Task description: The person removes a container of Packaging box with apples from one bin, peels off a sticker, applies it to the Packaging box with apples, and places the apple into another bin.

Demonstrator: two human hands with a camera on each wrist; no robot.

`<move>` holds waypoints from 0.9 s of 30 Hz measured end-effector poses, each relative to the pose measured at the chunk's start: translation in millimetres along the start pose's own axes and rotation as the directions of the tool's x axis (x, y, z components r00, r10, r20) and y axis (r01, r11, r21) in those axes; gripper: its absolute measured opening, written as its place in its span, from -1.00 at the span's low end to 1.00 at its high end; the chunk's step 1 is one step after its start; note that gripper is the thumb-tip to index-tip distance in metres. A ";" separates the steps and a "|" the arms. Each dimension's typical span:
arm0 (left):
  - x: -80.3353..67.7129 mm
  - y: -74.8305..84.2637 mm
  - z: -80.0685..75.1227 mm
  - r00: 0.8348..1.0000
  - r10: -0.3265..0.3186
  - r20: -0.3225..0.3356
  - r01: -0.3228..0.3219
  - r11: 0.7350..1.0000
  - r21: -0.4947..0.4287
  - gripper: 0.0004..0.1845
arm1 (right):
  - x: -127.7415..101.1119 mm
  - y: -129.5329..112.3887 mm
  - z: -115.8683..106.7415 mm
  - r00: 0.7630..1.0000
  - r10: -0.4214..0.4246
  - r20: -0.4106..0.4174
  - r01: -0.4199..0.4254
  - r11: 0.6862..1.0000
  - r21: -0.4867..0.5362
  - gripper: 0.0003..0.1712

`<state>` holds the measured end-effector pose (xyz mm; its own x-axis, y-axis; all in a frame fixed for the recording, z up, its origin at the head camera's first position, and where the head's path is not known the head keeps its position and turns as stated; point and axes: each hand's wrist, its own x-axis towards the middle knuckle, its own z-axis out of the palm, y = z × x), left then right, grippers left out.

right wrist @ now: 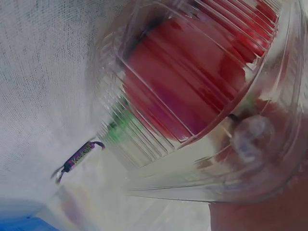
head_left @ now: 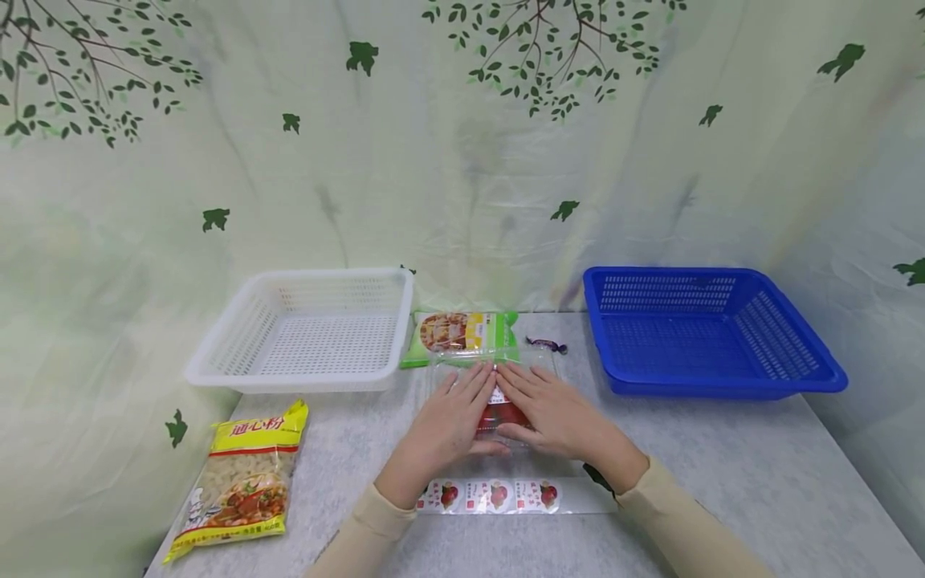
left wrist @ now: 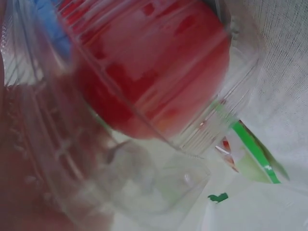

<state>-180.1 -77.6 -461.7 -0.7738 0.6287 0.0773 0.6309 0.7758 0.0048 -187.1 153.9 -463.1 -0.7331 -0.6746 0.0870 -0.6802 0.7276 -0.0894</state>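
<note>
Both hands, left (head_left: pixel 450 421) and right (head_left: pixel 551 413), rest flat with straight fingers on a clear ribbed plastic box of red contents (head_left: pixel 501 411); bare grey table (head_left: pixel 723 466) lies open to their right.

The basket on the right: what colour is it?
Blue basket; the head view shows it best.

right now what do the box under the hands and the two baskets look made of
Box: looks like thin clear plastic, glossy and ribbed; its red contents show through in both wrist views. White basket and blue basket: likely moulded rigid plastic, with perforated walls and floors and a slight sheen. Both hands, left hand and right hand, rest flat on the box.
</note>
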 end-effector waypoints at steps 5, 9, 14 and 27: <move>-3.3 -0.8 -3.8 0.999 0.032 -0.017 -0.032 0.999 0.006 0.16 | -8.2 -0.8 0.0 0.999 -0.024 -0.040 0.024 1.000 -0.003 -0.03; -11.8 2.0 -10.1 0.997 0.069 -0.014 -0.069 0.997 0.016 -0.01 | -22.2 -2.2 1.7 0.993 -0.086 -0.078 0.085 0.996 -0.027 -0.03; -21.9 5.9 -12.8 0.995 0.097 0.001 -0.097 0.995 0.010 -0.19 | -33.0 -5.4 2.7 0.985 -0.135 -0.111 0.128 0.989 -0.071 -0.07; -21.7 6.4 -10.7 0.997 0.073 0.005 -0.072 0.997 -0.036 -0.15 | -28.0 -6.1 2.8 0.993 -0.084 -0.078 0.087 0.996 0.037 -0.07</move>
<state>-158.7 -86.9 -452.7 -0.7262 0.6837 0.0725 0.6869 0.7259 0.0351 -162.4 167.9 -467.8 -0.6708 -0.7215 0.1717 -0.7411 0.6610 -0.1177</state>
